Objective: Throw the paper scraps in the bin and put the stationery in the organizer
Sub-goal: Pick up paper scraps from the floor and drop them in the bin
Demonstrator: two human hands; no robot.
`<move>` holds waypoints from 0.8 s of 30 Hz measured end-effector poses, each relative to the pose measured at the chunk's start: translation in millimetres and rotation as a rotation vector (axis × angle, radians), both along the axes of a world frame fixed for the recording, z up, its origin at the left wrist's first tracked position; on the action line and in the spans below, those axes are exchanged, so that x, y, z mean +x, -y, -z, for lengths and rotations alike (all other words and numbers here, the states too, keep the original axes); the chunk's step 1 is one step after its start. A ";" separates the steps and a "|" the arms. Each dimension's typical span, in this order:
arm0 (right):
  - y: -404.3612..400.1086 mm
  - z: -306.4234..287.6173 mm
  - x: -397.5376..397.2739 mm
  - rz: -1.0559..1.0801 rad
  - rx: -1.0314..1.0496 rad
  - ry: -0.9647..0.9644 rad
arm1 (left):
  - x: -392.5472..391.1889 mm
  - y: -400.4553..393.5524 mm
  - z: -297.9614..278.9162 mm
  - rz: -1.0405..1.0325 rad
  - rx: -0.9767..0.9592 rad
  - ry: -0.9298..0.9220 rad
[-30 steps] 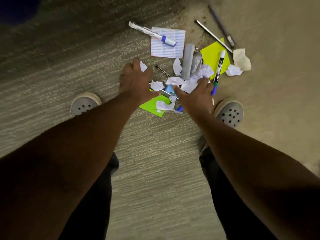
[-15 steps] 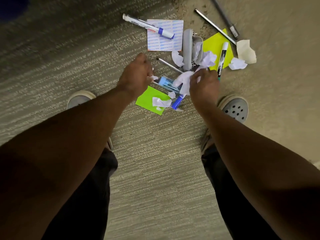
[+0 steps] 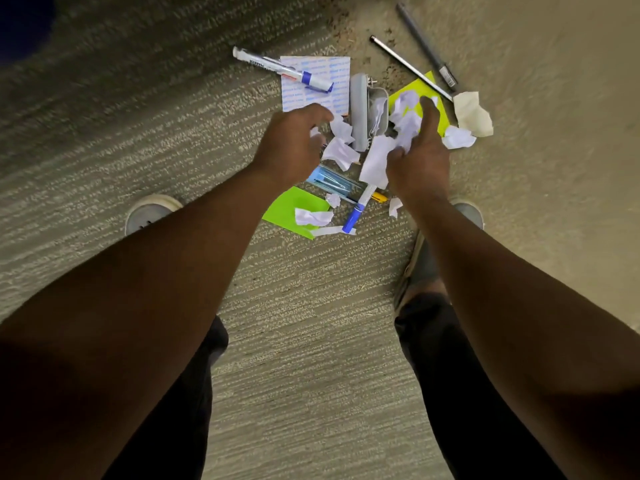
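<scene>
1. Right hand (image 3: 417, 161) curled round a bunch of white paper scraps (image 3: 381, 157), thumb stretched forward over the yellow-green sticky note (image 3: 417, 90); scraps held just above the pile on the carpet (image 3: 138, 133).
2. Left hand (image 3: 289, 143) hovering over the pile with fingers curled downward beside a loose white scrap (image 3: 341, 152); impossible to tell whether anything is pinched underneath.
3. Probably mid-way through gathering scraps. Best to sweep the loose white pieces toward the right-hand bunch, keeping clear of the grey stapler (image 3: 360, 112), and to lift only paper.
4. Worth leaving the blue-capped marker (image 3: 356, 213) and the clear pen case (image 3: 332, 181) flat for a separate pass, since thin scraps lie over and against them.
5. More scraps still lying around: one on the green sticky note (image 3: 287, 209), a beige crumple (image 3: 472, 114) and a small white one (image 3: 457, 137) to the right.
6. Other stationery near the top: a white marker (image 3: 284, 69) lying across a printed sheet (image 3: 329, 93), a silver pen (image 3: 412, 67) and a grey pen (image 3: 427, 46).
7. Neither bin nor organizer in view. Fingertips of both hands hidden by the hands' backs; small yellow object (image 3: 379, 197) beside the marker too covered to name.
</scene>
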State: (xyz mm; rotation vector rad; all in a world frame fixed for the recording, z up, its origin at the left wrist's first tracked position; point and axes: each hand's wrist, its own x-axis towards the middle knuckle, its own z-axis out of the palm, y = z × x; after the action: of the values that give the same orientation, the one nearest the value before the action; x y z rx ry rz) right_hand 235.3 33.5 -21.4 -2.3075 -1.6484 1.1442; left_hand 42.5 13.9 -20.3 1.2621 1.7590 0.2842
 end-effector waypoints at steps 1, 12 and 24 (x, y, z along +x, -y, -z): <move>-2.5 3.9 -0.5 -0.034 -0.027 0.010 | 6.5 -3.9 3.4 0.045 -0.039 -0.019; -26.2 22.4 8.9 -0.394 0.037 0.141 | 37.0 -10.3 31.2 0.161 -0.041 -0.146; -20.2 -17.3 37.5 0.092 -0.192 -0.151 | 5.6 15.9 -6.6 -0.477 -0.204 0.226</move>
State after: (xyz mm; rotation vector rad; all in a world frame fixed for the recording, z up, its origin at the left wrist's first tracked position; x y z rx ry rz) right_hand 272.8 53.7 -4.1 -2.3104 -1.4227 1.4737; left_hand 48.1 -2.0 -13.8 0.6279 1.8188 0.4857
